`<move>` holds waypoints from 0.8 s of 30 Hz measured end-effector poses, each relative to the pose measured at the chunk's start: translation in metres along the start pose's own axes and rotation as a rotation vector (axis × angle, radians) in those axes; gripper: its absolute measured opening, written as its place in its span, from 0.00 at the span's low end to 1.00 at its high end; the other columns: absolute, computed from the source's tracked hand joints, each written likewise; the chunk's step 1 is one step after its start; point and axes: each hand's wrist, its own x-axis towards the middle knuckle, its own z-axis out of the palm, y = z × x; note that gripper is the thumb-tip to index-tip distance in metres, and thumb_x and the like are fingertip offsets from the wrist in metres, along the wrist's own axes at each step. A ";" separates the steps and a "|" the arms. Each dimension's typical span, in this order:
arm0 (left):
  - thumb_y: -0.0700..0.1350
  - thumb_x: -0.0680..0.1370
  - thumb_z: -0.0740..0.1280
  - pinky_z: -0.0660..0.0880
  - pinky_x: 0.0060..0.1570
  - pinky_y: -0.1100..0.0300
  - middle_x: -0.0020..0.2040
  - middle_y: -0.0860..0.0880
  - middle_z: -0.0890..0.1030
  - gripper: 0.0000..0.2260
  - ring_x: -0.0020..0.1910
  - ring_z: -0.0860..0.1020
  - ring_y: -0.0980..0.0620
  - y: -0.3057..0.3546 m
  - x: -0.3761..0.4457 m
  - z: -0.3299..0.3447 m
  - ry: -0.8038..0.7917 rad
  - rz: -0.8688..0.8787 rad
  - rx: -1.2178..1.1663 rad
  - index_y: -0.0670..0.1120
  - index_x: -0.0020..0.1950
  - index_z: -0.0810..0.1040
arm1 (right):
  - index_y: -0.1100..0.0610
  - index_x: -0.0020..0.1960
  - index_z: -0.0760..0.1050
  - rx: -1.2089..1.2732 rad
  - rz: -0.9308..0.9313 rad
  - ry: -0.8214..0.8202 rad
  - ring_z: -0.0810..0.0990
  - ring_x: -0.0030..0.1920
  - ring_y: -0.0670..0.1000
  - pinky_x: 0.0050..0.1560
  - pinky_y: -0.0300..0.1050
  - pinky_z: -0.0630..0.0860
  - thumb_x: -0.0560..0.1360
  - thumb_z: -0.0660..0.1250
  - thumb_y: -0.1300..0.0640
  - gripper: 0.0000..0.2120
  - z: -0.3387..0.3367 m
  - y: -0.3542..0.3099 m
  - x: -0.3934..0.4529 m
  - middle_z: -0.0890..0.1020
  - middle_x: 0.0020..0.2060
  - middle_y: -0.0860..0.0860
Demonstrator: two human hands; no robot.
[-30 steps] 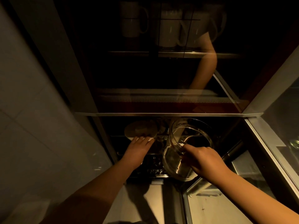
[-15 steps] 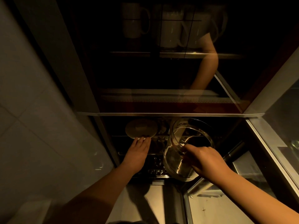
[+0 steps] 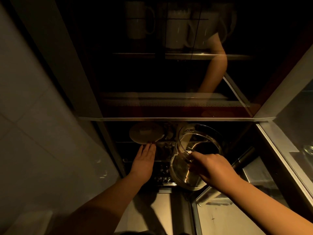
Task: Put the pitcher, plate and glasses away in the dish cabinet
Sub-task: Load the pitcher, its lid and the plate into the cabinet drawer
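Note:
A clear glass pitcher [image 3: 191, 156] hangs tilted at the opening of the lower dish cabinet, its mouth facing up toward me. My right hand [image 3: 212, 167] grips its rim at the near side. A round white plate [image 3: 146, 133] stands inside the cabinet on a wire rack [image 3: 144, 161], left of the pitcher. My left hand [image 3: 144, 162] is flat with straight fingers just below the plate, fingertips near its lower edge and apart from it. No glasses can be made out in the dark interior.
An upper glass door [image 3: 169, 73] reflects my arm, with several white mugs [image 3: 138, 21] on the shelf behind it. An open glass cabinet door [image 3: 288, 150] stands at the right. A pale tiled wall [image 3: 33, 116] runs along the left. Light floor lies below.
My left hand has let go of the plate and drawn back toward me. The plate stays on the rack. The pitcher and my right hand have barely moved.

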 end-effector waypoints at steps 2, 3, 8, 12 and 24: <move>0.46 0.78 0.58 0.35 0.70 0.46 0.77 0.42 0.41 0.35 0.75 0.41 0.43 -0.001 0.001 0.001 -0.012 -0.005 0.025 0.39 0.75 0.38 | 0.45 0.66 0.67 0.002 -0.003 0.006 0.80 0.50 0.45 0.47 0.36 0.74 0.75 0.65 0.51 0.20 0.000 0.000 0.000 0.81 0.50 0.44; 0.46 0.78 0.58 0.35 0.70 0.45 0.77 0.41 0.41 0.35 0.75 0.41 0.42 -0.001 0.001 0.002 -0.022 -0.005 0.039 0.39 0.75 0.39 | 0.45 0.66 0.67 0.005 -0.004 0.011 0.80 0.50 0.45 0.46 0.36 0.73 0.75 0.65 0.51 0.20 0.000 0.000 0.000 0.81 0.50 0.44; 0.49 0.78 0.59 0.36 0.70 0.43 0.77 0.40 0.41 0.35 0.75 0.40 0.41 -0.002 0.004 0.004 -0.071 -0.032 0.099 0.38 0.75 0.42 | 0.45 0.66 0.67 0.011 -0.009 0.017 0.79 0.50 0.45 0.48 0.37 0.74 0.76 0.64 0.50 0.19 0.001 0.000 0.001 0.81 0.50 0.44; 0.48 0.79 0.57 0.37 0.70 0.43 0.77 0.41 0.43 0.33 0.75 0.42 0.41 -0.004 0.009 0.003 -0.091 -0.060 0.093 0.38 0.75 0.42 | 0.45 0.66 0.67 0.009 -0.009 0.013 0.79 0.50 0.45 0.48 0.37 0.75 0.76 0.64 0.49 0.19 0.003 0.002 0.001 0.81 0.50 0.44; 0.48 0.78 0.60 0.44 0.72 0.44 0.76 0.42 0.52 0.34 0.74 0.50 0.42 -0.011 0.024 0.003 -0.170 -0.088 0.056 0.40 0.76 0.45 | 0.45 0.65 0.68 0.013 -0.036 0.032 0.80 0.48 0.46 0.44 0.36 0.71 0.76 0.63 0.50 0.18 0.007 0.002 0.002 0.82 0.48 0.45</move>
